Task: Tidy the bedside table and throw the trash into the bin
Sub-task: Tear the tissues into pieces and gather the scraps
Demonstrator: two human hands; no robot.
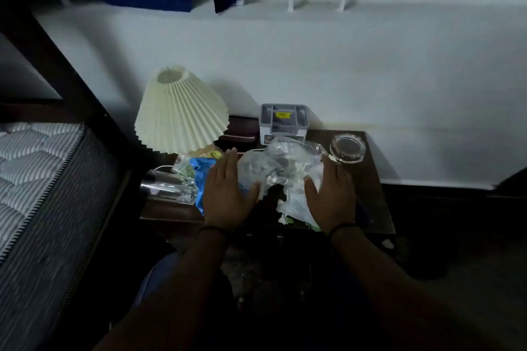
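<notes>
The dark wooden bedside table (376, 194) is littered with trash. A crumpled clear plastic bag (281, 162) with white tissue lies in its middle. My left hand (225, 194) rests flat, fingers together, at the bag's left side. My right hand (330, 194) lies flat on the white crumpled paper (293, 202) at the bag's right. Neither hand grips anything. A blue wrapper (199, 168) and a clear plastic bottle (168, 188) lying on its side sit left of my left hand. No bin is in view.
A pleated cream lamp (179, 111) stands at the table's back left. A grey-white box (283, 122) sits at the back, a glass ashtray (348, 148) at the back right. A mattress (37, 179) is on the left, a white wall behind.
</notes>
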